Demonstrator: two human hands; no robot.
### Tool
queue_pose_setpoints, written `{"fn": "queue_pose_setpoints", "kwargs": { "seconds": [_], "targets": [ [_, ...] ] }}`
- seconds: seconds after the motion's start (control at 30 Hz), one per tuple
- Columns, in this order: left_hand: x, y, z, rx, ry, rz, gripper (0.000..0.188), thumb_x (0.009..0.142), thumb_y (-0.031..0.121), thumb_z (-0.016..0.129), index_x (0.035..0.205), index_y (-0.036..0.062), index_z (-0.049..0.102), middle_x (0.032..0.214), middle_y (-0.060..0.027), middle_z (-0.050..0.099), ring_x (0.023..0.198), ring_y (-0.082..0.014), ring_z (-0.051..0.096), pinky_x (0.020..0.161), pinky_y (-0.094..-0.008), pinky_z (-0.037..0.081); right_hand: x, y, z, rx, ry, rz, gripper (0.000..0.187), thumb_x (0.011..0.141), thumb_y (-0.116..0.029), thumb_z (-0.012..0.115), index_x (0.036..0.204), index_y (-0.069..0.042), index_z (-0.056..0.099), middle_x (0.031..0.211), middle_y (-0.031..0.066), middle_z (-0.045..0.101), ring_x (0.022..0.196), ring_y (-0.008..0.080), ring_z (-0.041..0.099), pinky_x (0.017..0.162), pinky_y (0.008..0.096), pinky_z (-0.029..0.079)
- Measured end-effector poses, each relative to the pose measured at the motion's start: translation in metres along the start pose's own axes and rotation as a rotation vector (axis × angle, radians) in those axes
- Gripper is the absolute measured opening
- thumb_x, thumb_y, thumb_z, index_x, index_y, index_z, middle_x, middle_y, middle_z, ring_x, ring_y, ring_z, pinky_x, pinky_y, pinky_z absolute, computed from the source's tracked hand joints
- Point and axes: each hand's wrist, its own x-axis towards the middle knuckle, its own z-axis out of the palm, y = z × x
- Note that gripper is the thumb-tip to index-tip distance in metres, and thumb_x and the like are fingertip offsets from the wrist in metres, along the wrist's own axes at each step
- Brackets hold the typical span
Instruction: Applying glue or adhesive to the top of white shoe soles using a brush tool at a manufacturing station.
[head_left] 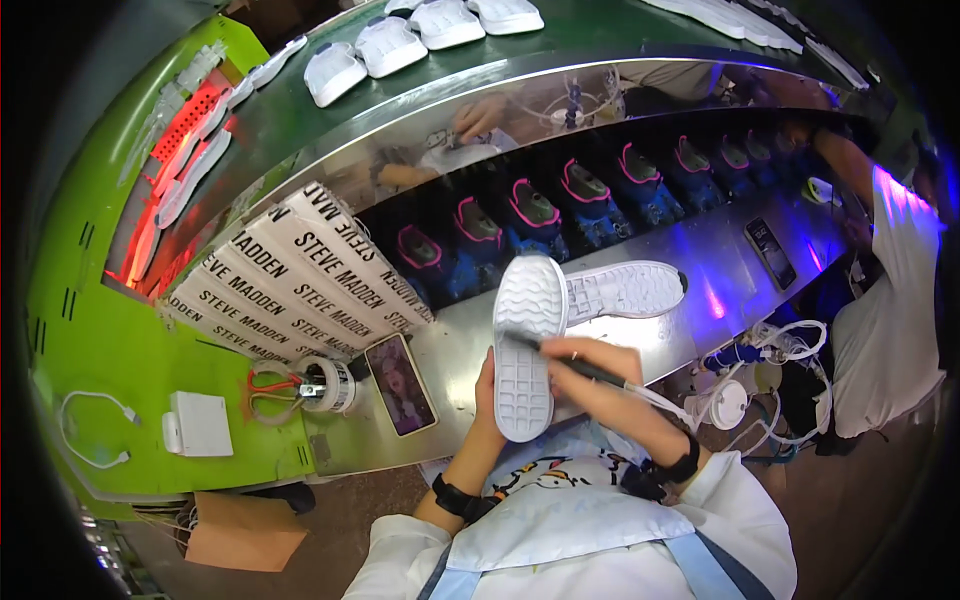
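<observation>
My left hand (486,396) grips the edge of a white shoe sole (527,400), held upright above the bench edge. Its patterned face, wavy at the top and gridded below, is turned towards me. My right hand (598,362) is closed round a dark, slim-handled brush (575,367) with a pale tube trailing from its rear end. The brush's front end crosses the middle of the sole; whether it touches is blurred. Behind, a second white sole (630,290) lies on the metal bench (690,255).
Several dark blue shoe uppers (533,207) with pink collars line the back. White soles (390,45) sit on the green belt above. Around the bench are a printed box (290,270), phone (400,385), tape roll (328,384), scissors (270,386), white pot (728,404) and another person's sleeve (890,320).
</observation>
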Motion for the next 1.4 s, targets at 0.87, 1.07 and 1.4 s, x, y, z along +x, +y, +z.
{"fn": "queue_pose_setpoints", "kwargs": {
  "seconds": [0.87,1.07,1.4],
  "targets": [
    [0.046,0.106,-0.001,0.303,-0.276,-1.014,0.050,0.095,0.039,0.044,0.128,0.0020,0.051,0.132,-0.0152,0.050,0.122,-0.0162,0.047,0.105,-0.0304,0.033,0.003,-0.019,-0.048,-0.142,-0.590,-0.246,0.021,0.070,0.000,0.069,0.091,-0.003,0.071,0.088,0.0097,0.067,0.093,0.0230,0.060,0.079,0.0331,0.050],
    [0.016,0.008,0.050,-0.112,-0.264,-0.063,0.071,0.090,0.053,0.036,0.145,0.0104,0.023,0.143,-0.0200,0.034,0.124,-0.0362,0.043,0.102,-0.0510,0.036,0.003,-0.018,-0.021,-0.058,-0.252,0.021,0.021,0.076,-0.003,0.068,0.098,-0.001,0.070,0.084,0.0054,0.067,0.076,0.0096,0.061,0.069,0.0247,0.050],
    [0.020,0.004,0.047,-0.295,-0.274,0.092,0.071,0.089,0.048,0.048,0.143,0.0077,0.027,0.138,-0.0180,0.039,0.110,-0.0319,0.046,0.095,-0.0478,0.044,0.019,-0.009,0.007,-0.258,-0.014,-0.481,0.022,0.072,-0.004,0.066,0.094,-0.005,0.067,0.089,0.0103,0.067,0.073,0.0257,0.063,0.067,0.0338,0.047]
  ]
}}
